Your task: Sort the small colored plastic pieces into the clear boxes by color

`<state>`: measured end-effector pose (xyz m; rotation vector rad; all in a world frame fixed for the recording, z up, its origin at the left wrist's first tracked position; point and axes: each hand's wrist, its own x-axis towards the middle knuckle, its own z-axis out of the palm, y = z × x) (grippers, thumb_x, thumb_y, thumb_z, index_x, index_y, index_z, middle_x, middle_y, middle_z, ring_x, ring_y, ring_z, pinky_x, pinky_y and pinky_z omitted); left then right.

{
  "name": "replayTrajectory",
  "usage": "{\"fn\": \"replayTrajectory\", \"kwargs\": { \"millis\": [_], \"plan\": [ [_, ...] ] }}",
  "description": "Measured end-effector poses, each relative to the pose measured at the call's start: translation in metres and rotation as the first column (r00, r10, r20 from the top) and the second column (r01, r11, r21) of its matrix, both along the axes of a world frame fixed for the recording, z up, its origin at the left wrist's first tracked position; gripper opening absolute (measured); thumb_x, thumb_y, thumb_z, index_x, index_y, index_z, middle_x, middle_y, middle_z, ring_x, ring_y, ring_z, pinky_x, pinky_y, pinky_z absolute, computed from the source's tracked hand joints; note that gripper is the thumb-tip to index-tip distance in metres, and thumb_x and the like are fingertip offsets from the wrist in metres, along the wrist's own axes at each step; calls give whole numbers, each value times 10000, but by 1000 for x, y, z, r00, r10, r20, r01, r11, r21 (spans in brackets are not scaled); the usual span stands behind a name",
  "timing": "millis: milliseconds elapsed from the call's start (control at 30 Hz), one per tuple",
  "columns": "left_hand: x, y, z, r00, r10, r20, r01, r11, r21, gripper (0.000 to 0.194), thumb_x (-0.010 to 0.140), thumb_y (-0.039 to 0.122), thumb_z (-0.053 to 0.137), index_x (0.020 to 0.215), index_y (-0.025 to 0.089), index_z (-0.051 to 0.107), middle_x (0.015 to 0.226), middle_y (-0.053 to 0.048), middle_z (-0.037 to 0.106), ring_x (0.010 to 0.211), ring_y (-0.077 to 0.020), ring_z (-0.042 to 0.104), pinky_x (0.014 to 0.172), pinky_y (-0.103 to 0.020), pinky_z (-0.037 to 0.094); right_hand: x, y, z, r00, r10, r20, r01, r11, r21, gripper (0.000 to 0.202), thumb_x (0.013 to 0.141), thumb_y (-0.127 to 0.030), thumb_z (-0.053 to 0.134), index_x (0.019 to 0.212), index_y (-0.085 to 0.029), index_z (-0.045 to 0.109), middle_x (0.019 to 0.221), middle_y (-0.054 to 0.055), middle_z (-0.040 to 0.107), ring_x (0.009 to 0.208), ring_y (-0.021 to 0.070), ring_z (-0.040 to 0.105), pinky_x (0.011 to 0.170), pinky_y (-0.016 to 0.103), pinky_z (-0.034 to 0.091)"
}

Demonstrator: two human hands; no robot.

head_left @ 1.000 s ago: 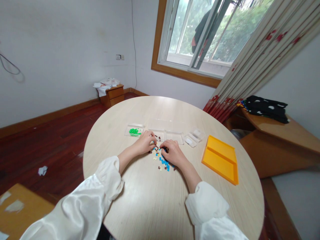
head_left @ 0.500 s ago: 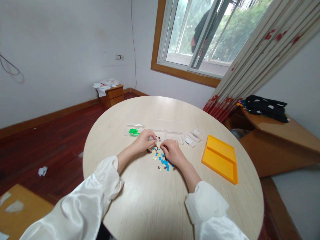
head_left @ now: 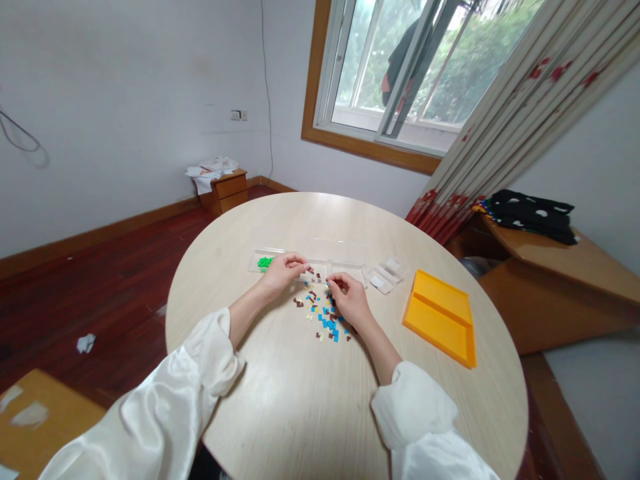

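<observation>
My left hand (head_left: 283,272) is over the clear tray, its thumb and fingertips pinched on a small brown piece (head_left: 310,270). My right hand (head_left: 346,293) hovers at the upper right of a scattered pile, fingertips pressed together; what they hold is too small to name. Blue pieces (head_left: 327,324), brown pieces (head_left: 299,303) and pale yellow pieces (head_left: 309,318) lie loose on the table. Green pieces (head_left: 265,263) fill part of the left compartment of the clear tray (head_left: 350,266), partly behind my left hand. A few brown pieces sit in its middle compartment.
A yellow two-part tray (head_left: 442,313) lies on the right of the round table (head_left: 300,400). A small clear box (head_left: 387,274) stands between it and the clear tray. A wooden desk (head_left: 550,267) with dark cloth is beyond the table at right.
My left hand has moved up and left from the pile to the tray, uncovering brown pieces. My right hand has shifted slightly right, its fingertips lifted from the pile.
</observation>
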<state>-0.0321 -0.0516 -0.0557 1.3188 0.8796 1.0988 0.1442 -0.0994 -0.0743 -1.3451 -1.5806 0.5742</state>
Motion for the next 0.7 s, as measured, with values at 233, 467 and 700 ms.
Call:
{"fn": "replayTrajectory", "kwargs": {
  "millis": [233,467,700],
  "plan": [
    [-3,7,-6,951,196,-239,-143,964,224,90,713,223,625,722,139,654,692,-22,651,642,-132,554,668,-284,442,-5,3,-4,991,-13,-133,11,1000,-21,206,727,-349,536,757,-169,631,762,63,673,719,190,606,698,328,468],
    [-5,4,-7,782,397,-481,-86,833,546,107,763,175,600,822,179,689,887,-49,692,891,-201,568,859,-361,412,-8,3,3,970,-35,-240,16,997,-81,207,692,-368,586,728,-172,640,717,40,666,670,167,589,661,304,472],
    [3,-9,-2,844,157,-513,221,769,600,154,788,178,591,912,194,681,938,-57,682,928,-198,567,870,-359,411,-14,2,8,918,2,-397,-71,984,-160,238,631,-410,659,688,-181,629,558,-22,584,515,112,485,507,242,399]
  ]
}}
